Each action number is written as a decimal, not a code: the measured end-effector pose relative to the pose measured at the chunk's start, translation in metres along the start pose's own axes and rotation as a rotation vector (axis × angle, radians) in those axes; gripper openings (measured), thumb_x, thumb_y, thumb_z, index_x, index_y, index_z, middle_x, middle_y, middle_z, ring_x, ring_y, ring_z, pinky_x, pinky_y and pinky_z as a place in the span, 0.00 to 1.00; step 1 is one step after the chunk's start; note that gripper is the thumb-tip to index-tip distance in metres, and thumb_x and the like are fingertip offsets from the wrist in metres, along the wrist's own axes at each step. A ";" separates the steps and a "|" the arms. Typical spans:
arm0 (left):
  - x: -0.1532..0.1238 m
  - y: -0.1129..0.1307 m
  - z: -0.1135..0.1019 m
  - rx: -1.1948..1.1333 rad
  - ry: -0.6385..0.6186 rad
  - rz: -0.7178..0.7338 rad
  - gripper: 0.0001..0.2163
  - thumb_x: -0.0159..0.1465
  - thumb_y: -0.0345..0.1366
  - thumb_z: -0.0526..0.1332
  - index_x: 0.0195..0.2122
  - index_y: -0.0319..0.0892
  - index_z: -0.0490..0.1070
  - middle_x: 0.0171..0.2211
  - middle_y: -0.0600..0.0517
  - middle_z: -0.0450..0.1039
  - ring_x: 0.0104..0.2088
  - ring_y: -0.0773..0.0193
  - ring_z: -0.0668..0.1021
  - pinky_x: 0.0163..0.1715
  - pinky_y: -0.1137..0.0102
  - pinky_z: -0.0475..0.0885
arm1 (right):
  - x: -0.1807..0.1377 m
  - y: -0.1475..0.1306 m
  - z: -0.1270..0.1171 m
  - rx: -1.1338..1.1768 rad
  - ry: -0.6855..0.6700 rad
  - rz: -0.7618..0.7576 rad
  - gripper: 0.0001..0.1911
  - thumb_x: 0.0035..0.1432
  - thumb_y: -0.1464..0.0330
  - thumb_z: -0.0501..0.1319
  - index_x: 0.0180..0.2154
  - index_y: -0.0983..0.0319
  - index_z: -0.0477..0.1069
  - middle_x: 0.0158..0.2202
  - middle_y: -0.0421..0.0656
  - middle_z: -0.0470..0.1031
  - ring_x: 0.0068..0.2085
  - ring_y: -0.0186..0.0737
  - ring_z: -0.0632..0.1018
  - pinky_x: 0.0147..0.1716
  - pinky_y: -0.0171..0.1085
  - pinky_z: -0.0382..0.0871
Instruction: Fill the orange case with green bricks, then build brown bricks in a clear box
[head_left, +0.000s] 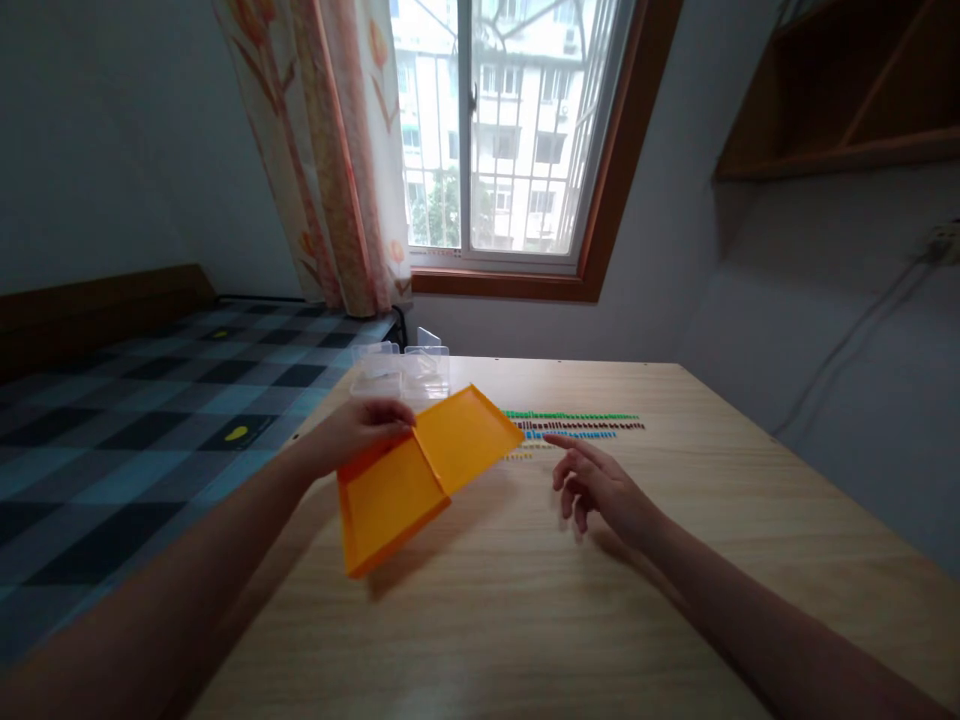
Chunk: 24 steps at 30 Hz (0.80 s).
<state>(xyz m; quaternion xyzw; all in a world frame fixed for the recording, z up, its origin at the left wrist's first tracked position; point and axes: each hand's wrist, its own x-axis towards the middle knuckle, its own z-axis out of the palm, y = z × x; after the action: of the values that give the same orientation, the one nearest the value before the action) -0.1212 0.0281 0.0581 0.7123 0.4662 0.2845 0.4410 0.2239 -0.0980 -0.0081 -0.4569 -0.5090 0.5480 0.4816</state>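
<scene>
A checked bed (150,420) is seen at far left. An orange tray (420,475) of two shallow halves is gripped at its upper edge by the left hand (360,430) and held tilted above the worktop (525,600), with clear boxes (401,372) just behind. Rows of small coloured pieces (574,425) are laid further right, and the right hand (600,490) is held empty beside them, fingers loosely spread.

**A plain room lit by a barred window**

A window (517,200) in a brown wooden frame looks through bars onto a pale apartment block (435,60). Its daylight falls across a light wooden table (525,620). A floral curtain (330,150) hangs drawn to the window's left. Below it lies a bed (150,420) with a blue-and-black checked cover. The walls (97,130) are plain grey-white. A wooden shelf (847,90) sits high on the right wall, with a cable (847,350) running below it.
</scene>
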 end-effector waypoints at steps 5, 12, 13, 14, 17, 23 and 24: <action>-0.022 0.022 0.069 0.031 -0.266 0.020 0.13 0.52 0.45 0.66 0.33 0.42 0.77 0.29 0.53 0.77 0.29 0.65 0.75 0.31 0.71 0.67 | -0.001 -0.010 -0.025 0.068 -0.258 0.220 0.35 0.65 0.42 0.55 0.63 0.57 0.66 0.39 0.46 0.78 0.28 0.39 0.81 0.17 0.32 0.74; -0.052 0.035 0.115 0.093 -0.253 -0.004 0.08 0.55 0.39 0.62 0.30 0.40 0.75 0.25 0.55 0.70 0.27 0.67 0.70 0.28 0.72 0.62 | -0.002 -0.009 -0.054 -0.029 -0.655 0.418 0.33 0.57 0.53 0.71 0.55 0.67 0.70 0.29 0.45 0.80 0.17 0.32 0.76 0.14 0.25 0.67; -0.056 0.036 0.119 0.117 -0.248 0.006 0.07 0.55 0.38 0.61 0.30 0.40 0.75 0.25 0.55 0.69 0.27 0.67 0.69 0.28 0.73 0.61 | -0.002 -0.011 -0.055 -0.046 -0.642 0.437 0.32 0.56 0.53 0.71 0.53 0.68 0.71 0.28 0.45 0.80 0.17 0.32 0.76 0.13 0.25 0.66; -0.060 0.036 0.123 0.135 -0.239 0.014 0.06 0.55 0.36 0.61 0.30 0.40 0.75 0.24 0.55 0.68 0.27 0.67 0.69 0.27 0.73 0.61 | -0.002 -0.012 -0.054 -0.063 -0.621 0.453 0.31 0.56 0.53 0.71 0.51 0.69 0.72 0.27 0.45 0.79 0.17 0.32 0.76 0.13 0.25 0.66; -0.072 0.034 0.135 0.190 -0.284 0.052 0.05 0.52 0.30 0.59 0.30 0.41 0.73 0.23 0.57 0.66 0.26 0.68 0.67 0.26 0.73 0.59 | -0.002 -0.016 -0.051 -0.092 -0.495 0.440 0.31 0.54 0.54 0.72 0.53 0.66 0.70 0.29 0.44 0.80 0.18 0.31 0.76 0.12 0.26 0.66; -0.082 0.029 0.147 0.317 -0.253 0.158 0.06 0.52 0.26 0.57 0.30 0.42 0.68 0.25 0.57 0.70 0.27 0.67 0.69 0.28 0.73 0.60 | 0.000 -0.009 -0.036 -0.235 -0.144 0.178 0.23 0.53 0.54 0.72 0.42 0.60 0.69 0.26 0.36 0.75 0.22 0.32 0.74 0.16 0.27 0.64; -0.083 0.029 0.148 0.337 -0.233 0.168 0.06 0.52 0.26 0.57 0.29 0.42 0.68 0.25 0.56 0.70 0.27 0.67 0.70 0.29 0.72 0.60 | 0.001 -0.005 -0.033 -0.269 -0.085 0.125 0.21 0.53 0.54 0.71 0.39 0.60 0.69 0.25 0.36 0.74 0.22 0.32 0.74 0.17 0.28 0.64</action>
<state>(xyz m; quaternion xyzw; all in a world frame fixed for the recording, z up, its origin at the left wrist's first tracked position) -0.0222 -0.1060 0.0181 0.8403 0.3919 0.1542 0.3414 0.2571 -0.0929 -0.0050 -0.5244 -0.5682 0.5225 0.3593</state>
